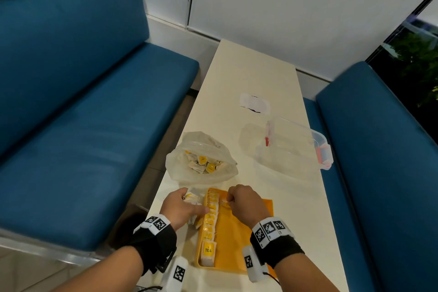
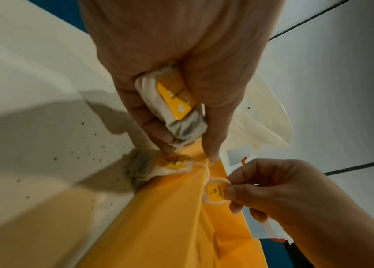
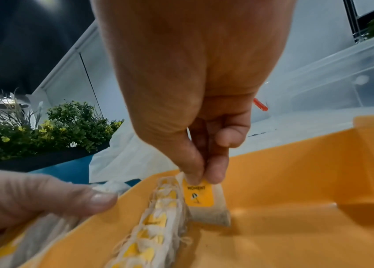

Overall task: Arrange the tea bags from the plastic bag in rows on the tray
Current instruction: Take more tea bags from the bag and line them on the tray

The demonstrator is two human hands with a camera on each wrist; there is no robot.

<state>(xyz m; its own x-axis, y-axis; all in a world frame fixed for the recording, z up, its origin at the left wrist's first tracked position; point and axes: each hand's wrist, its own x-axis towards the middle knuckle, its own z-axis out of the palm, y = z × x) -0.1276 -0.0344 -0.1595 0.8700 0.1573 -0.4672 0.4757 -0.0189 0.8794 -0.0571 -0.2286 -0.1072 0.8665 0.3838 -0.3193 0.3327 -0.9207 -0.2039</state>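
An orange tray [image 1: 246,239] lies on the table's near end, with a row of tea bags [image 1: 211,218] along its left side. My right hand [image 1: 241,201] pinches one tea bag [image 3: 204,201] by its top and holds it upright on the tray floor, just right of the row's far end [image 3: 165,195]. My left hand [image 1: 182,206] grips a bunch of tea bags [image 2: 176,107] at the tray's left rim; its thumb lies over the row. The open plastic bag [image 1: 201,159], with several tea bags inside, sits just beyond the tray.
A clear plastic container [image 1: 294,142] with red clips stands at the right of the white table [image 1: 256,73]. A white wrapper [image 1: 254,103] lies farther back. Blue benches [image 1: 71,102] flank the table on both sides. Dark crumbs speckle the table [image 2: 55,159] by the tray.
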